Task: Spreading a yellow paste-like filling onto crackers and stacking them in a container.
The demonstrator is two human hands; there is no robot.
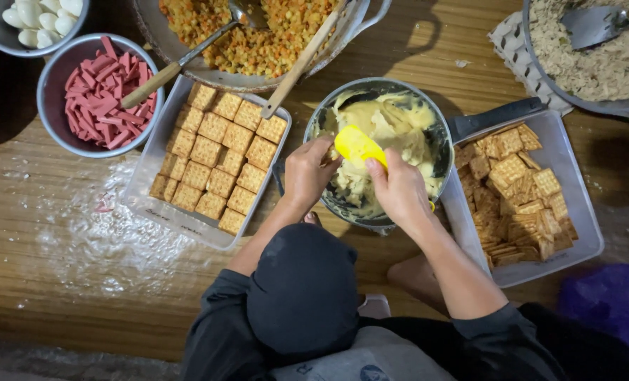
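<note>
Spatula [357, 146]: yellow, gripped by right hand [399, 189], long axis toward 10 o'clock over pale batter.
Left hand [307, 173]: clasps pan [439, 132] rim at 9 o'clock.

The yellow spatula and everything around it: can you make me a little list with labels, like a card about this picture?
Right hand: holds the yellow spatula in the pale mash
Left hand: grips the rim of the metal pan
Left tray: square crackers laid in neat rows
Right tray: loose crackers in a heap
Bowl of pink strips: far left
Big pan of yellow-orange mix: top, with a spoon in it
Surface: wooden floor
</note>
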